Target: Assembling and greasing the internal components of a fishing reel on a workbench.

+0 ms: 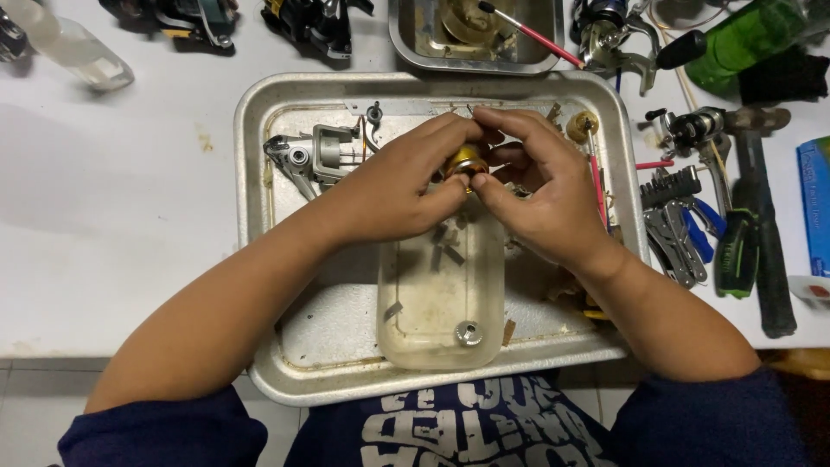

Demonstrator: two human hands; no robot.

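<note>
Nearest the lens: dark blue shirt with white print (450,428), sleeves pushed up on both forearms. Both hands meet over a dented metal tray (259,216) on a white table (112,216). Left hand (393,186) has fingers curled, thumb and forefinger pinching a small gold cylindrical part (468,161) from its left side. Right hand (545,195) pinches the same part from the right, thumb tip under it, forefinger arched over the top; remaining fingers loosely bent. Part sits between the two sets of fingertips, held just above the tray, mostly hidden, only a gold band and a bit of dark rim showing. Directly below the hands, toward the wearer: clear plastic tub (441,294) inside the tray, holding a small round silver knurled nut (468,333) and a few small grey bits. Left of the left hand, in the tray: grey fishing-reel body (316,157), stripped, lying on its side. Right of the right hand, outside the tray: folding multi-tool with blue handles (683,229), then a black-and-green handled tool (739,251), a long dark-handled tool (769,259). Beyond the hands: smaller steel pan (406,43) with a red-handled brush (532,35) resting on it, green bottle (743,39) far right, clear bottle (73,52) far left.
</note>
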